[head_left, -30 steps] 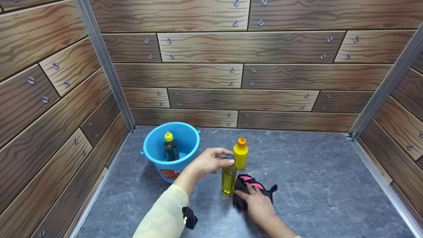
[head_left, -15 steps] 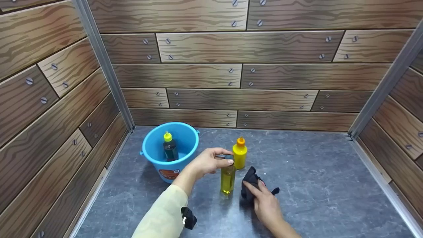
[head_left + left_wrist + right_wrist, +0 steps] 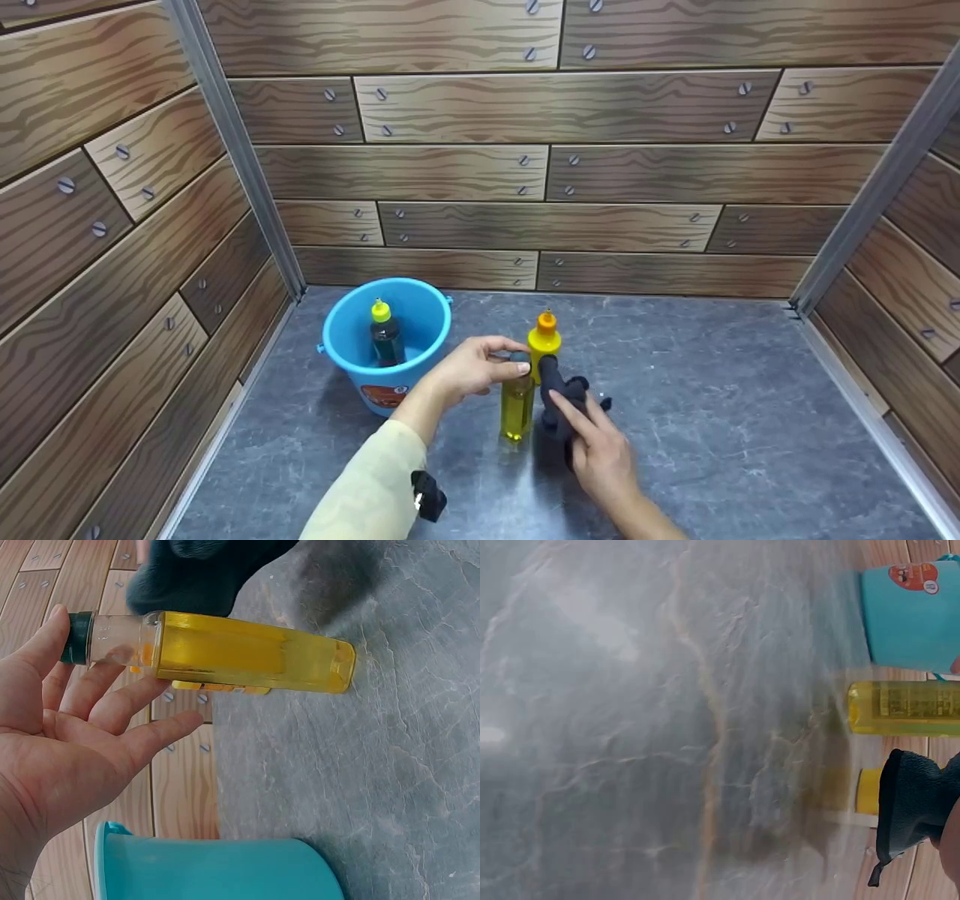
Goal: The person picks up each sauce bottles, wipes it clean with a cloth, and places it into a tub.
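My left grip (image 3: 476, 367) pinches the green cap (image 3: 77, 637) of a yellow-liquid bottle (image 3: 517, 409); my right grip (image 3: 602, 454) pinches a black glove-like cloth (image 3: 553, 381), its pink now turned away. Bucket (image 3: 915, 630) label (image 3: 910, 576) is too small to read.

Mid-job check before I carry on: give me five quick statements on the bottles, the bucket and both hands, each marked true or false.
1. The dark bottle with the yellow cap is inside the blue bucket. True.
2. The bucket holds two bottles. False: only one shows inside; the yellow bottle with the orange cap is outside, on the grey surface.
3. The left hand holds the clear bottle of yellow liquid at its capped end. True.
4. That clear bottle lies on its side. False: it is upright.
5. The right hand holds a black item. True.
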A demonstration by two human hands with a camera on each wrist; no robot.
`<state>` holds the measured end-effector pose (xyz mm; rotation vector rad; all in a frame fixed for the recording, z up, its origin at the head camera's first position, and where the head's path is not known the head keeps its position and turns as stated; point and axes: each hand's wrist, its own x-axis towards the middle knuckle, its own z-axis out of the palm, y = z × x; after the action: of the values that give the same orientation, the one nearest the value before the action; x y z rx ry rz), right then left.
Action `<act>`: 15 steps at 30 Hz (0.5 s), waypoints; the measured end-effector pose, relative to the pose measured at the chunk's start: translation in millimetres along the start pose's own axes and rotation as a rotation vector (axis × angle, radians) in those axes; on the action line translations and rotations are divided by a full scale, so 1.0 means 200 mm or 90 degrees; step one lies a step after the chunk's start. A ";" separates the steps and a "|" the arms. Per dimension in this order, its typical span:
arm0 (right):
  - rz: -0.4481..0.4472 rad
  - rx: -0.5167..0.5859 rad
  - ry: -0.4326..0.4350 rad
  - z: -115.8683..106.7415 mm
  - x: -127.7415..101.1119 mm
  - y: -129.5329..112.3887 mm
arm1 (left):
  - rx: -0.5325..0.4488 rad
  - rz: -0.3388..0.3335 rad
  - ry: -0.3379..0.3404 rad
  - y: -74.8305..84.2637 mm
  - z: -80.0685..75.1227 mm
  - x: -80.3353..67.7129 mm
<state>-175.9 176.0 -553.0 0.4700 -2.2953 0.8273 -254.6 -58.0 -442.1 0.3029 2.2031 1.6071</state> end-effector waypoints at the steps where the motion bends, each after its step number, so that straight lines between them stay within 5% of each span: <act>1: -0.016 0.004 0.009 0.01 0.01 -0.01 | -0.003 0.000 0.000 0.00 0.00 0.00; 15: -0.101 -0.042 -0.096 0.04 0.08 -0.07 | -0.005 -0.006 0.001 0.00 0.00 0.00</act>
<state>-184.6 158.1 -540.5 0.6957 -2.3766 0.6562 -254.8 -58.8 -441.3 0.2892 2.1952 1.6123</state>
